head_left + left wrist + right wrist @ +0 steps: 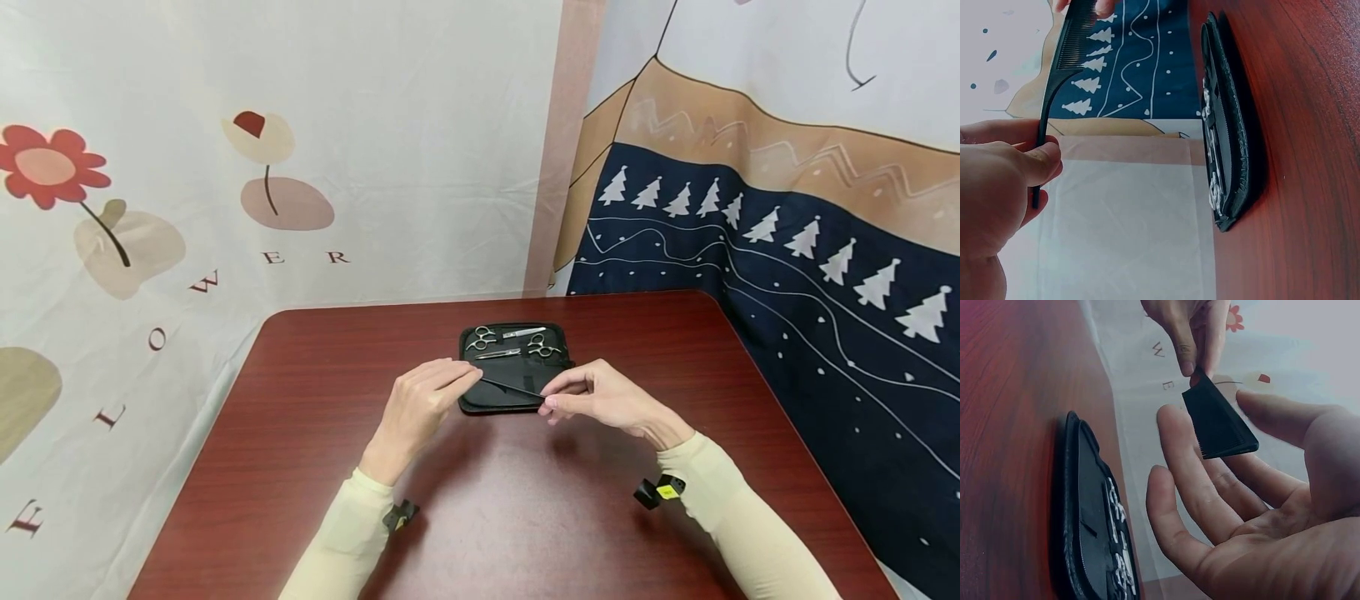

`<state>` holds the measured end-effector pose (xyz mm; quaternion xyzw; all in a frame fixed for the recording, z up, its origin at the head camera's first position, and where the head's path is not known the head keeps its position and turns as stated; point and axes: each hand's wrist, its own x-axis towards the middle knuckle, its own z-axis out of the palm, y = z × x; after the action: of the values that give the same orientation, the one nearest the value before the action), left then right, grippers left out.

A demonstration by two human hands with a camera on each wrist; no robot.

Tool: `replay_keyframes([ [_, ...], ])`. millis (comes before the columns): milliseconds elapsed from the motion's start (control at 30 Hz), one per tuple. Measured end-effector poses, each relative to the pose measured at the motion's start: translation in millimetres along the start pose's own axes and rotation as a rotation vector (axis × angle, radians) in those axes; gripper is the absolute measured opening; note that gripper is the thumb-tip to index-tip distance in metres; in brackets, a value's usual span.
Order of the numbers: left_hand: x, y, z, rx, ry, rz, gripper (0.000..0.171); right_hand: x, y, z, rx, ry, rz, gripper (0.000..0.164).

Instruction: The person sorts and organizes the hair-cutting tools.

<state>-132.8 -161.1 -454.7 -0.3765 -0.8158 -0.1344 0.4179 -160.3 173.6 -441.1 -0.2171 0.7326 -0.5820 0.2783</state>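
Note:
A black rat-tail comb (512,387) spans the gap between the two hands, above the case in the head view. My left hand (427,404) pinches its thin tail between thumb and fingers, which the left wrist view shows clearly. Around the toothed end (1213,422), my right hand (1229,512) has its thumb and fingers spread, fingertips close beside the comb. Below lies an unfolded black zip case (487,402). It holds two pairs of silver hairdressing scissors, one with handles (482,337) at left, the other with handles (543,346) at right.
The case sits toward the far side of a reddish-brown wooden table (360,350). Behind hangs a pale curtain (420,167) with flowers and letters. A navy curtain (675,250) with white trees hangs at the right. Small black cameras (660,492) sit on both wrists.

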Motion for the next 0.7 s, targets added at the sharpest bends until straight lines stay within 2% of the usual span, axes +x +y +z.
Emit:
replay_keyframes([
  [333,-2.5,-1.0,0.1,0.013,-0.008,-0.001,0.035,-0.4,-0.1,1.7,-0.157,0.027,0.000,0.038],
  [567,-4.1,-0.3,-1.4,0.007,-0.044,-0.025,0.035,0.0,0.4,3.9,-0.149,-0.029,-0.047,0.055],
  [700,-5.2,0.0,-1.8,0.004,-0.058,-0.038,0.039,-0.2,0.9,4.6,-0.185,-0.048,-0.084,0.065],
])
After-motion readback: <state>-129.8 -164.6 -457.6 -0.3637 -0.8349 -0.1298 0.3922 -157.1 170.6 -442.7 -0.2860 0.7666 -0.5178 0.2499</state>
